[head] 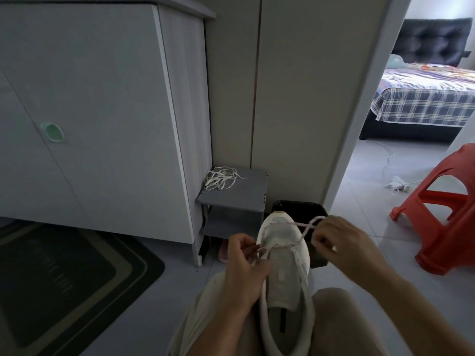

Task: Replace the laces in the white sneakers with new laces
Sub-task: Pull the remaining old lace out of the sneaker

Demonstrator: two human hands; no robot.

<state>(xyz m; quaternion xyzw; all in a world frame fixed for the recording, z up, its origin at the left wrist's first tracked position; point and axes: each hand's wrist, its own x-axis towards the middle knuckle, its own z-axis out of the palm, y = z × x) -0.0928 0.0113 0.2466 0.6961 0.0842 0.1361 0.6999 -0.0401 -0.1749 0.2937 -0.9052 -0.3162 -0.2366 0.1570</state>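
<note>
The sneaker [285,265] lies near, between the knees, toe pointing far, with the left hand [244,263] on its left and the right hand [341,242] on its right, each pinching the lace [305,227]. Behind the toe stands what may be a bin [317,209]. Left of that, a shelf [244,199] carries loose laces [221,179], beside a cabinet [90,98]. A mat [64,278] lies near left, a stool [442,214] right and a bed [424,98] far right.

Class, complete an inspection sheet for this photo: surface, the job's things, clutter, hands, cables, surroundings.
Surface: grey tiled floor; the work is done on the person's lap.
Job's things: white sneaker on the lap, toe pointing away; pinkish lace threaded only near the toe; loose white laces piled on a grey shelf.
Clutter: pink slipper under the shelf; black bin behind the sneaker.
Hands: left hand and right hand each pinch the lace.
Cables: power strip with its white cord on the floor past the doorway.
Surroundings: white cabinet, dark mat, red stool, bed.
</note>
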